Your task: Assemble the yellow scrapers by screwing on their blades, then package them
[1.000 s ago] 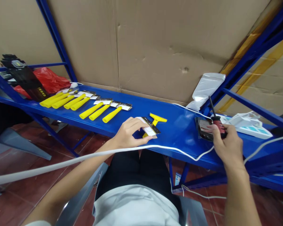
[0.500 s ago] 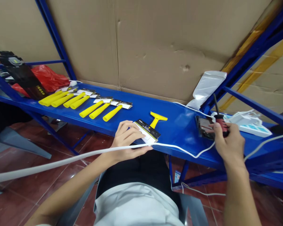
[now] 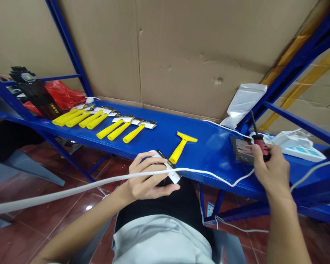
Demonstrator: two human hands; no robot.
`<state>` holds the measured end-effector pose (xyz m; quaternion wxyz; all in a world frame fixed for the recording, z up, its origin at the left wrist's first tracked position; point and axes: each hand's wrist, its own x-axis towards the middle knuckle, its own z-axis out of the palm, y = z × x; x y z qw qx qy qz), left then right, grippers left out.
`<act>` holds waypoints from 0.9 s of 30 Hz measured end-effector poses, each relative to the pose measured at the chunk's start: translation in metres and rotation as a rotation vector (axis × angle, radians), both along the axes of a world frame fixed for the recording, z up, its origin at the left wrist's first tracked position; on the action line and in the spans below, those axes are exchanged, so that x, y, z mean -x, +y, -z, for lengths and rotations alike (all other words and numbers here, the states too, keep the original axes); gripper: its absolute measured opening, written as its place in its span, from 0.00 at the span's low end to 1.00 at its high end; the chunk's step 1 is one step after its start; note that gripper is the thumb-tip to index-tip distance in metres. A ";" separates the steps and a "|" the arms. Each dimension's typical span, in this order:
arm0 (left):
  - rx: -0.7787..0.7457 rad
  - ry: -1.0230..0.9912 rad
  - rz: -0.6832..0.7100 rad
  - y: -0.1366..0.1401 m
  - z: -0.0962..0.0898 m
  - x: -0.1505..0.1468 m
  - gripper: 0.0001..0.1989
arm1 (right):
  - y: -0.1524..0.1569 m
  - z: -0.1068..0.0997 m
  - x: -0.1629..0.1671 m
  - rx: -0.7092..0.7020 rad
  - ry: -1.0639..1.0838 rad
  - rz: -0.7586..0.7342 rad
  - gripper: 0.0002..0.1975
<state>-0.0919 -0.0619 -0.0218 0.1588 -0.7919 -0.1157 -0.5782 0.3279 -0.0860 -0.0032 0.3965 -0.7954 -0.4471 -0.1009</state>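
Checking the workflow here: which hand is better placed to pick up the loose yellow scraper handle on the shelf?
Probably left: the left hand is beside the handle; the right hand holds a screwdriver.

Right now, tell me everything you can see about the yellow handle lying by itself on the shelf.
The yellow handle is a T-shaped piece that looks like plastic: a round grip widening into a flat crossbar at its far end. No blade shows on it. It lies flat on the blue shelf, slanting from the near edge up and to the right, crossbar away from the person. No hand touches it; the left hand with its card is just near its lower end.
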 end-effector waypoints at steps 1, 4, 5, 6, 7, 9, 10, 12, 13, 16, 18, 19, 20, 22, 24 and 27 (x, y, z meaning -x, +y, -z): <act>-0.003 -0.002 -0.019 0.002 0.002 0.000 0.19 | 0.000 0.001 0.000 -0.008 0.000 0.001 0.28; 0.014 0.007 -0.065 0.010 0.008 -0.003 0.18 | 0.001 0.002 -0.002 -0.017 0.007 0.005 0.28; 0.025 0.017 -0.075 0.012 0.010 -0.004 0.18 | 0.001 0.002 -0.002 -0.017 0.008 0.003 0.28; 0.037 0.028 -0.083 0.014 0.012 -0.005 0.18 | 0.001 0.002 -0.003 -0.016 0.008 -0.001 0.27; 0.048 0.039 -0.088 0.016 0.014 -0.005 0.18 | 0.001 0.003 -0.003 -0.016 0.006 -0.005 0.27; 0.068 0.054 -0.089 0.019 0.018 -0.005 0.18 | 0.002 0.003 -0.004 -0.014 -0.006 -0.008 0.26; 0.080 0.061 -0.086 0.020 0.020 -0.004 0.18 | 0.003 0.003 -0.004 -0.012 -0.014 -0.010 0.26; 0.105 0.090 -0.071 0.022 0.023 -0.003 0.18 | 0.004 0.004 -0.005 0.006 -0.023 -0.019 0.25; 0.112 0.107 -0.062 0.023 0.024 -0.003 0.18 | 0.004 0.004 -0.005 0.022 -0.026 -0.031 0.25; 0.106 0.145 -0.034 0.025 0.026 -0.002 0.19 | 0.004 0.005 -0.005 0.042 -0.033 -0.049 0.25; 0.088 0.147 -0.019 0.028 0.027 -0.003 0.20 | 0.003 0.004 -0.004 0.014 -0.032 -0.035 0.25; 0.080 0.148 -0.015 0.029 0.027 -0.004 0.20 | 0.002 0.003 -0.003 -0.006 -0.026 -0.024 0.25; 0.070 0.151 -0.011 0.029 0.027 -0.005 0.20 | 0.002 0.002 -0.002 -0.021 -0.017 -0.016 0.25; 0.044 0.154 -0.005 0.030 0.026 -0.006 0.18 | 0.001 0.000 0.000 -0.025 -0.001 -0.009 0.25; 0.001 0.147 0.012 0.030 0.026 -0.007 0.15 | 0.001 -0.002 0.002 0.002 0.001 -0.009 0.24; -0.068 0.139 0.032 0.026 0.022 -0.006 0.12 | 0.001 -0.004 0.005 0.030 -0.006 -0.013 0.24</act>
